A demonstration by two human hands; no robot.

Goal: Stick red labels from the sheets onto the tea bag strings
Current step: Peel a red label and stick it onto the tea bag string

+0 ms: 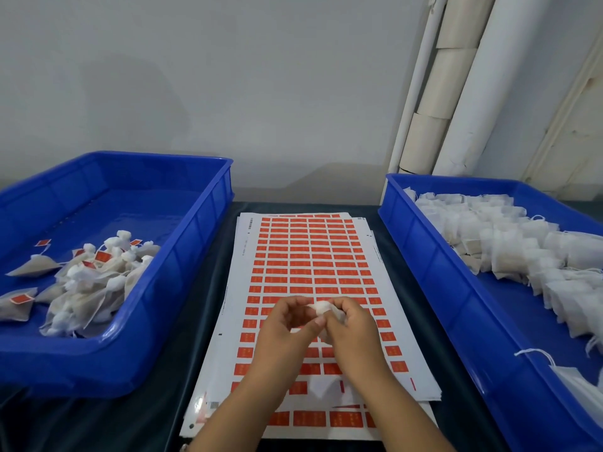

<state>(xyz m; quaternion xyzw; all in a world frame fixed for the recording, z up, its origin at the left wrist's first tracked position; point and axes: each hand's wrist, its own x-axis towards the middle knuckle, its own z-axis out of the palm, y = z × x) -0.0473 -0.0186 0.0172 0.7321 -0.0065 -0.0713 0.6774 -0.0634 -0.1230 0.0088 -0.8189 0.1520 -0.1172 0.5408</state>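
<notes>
Both hands meet over the near half of the sheet [306, 275], left hand [287, 324] and right hand [350, 324] pinching one tea bag [321, 307] between curled fingers. We can't make out its string. Labels [311, 370] lie right under our wrists, about equally near either hand, so the next peel looks like a short reach down.

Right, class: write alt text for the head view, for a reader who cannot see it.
Two hands, left and right, hold a white tea bag over a stack of red label sheets. A blue bin on the left holds labelled bags, one on the right unlabelled ones.
</notes>
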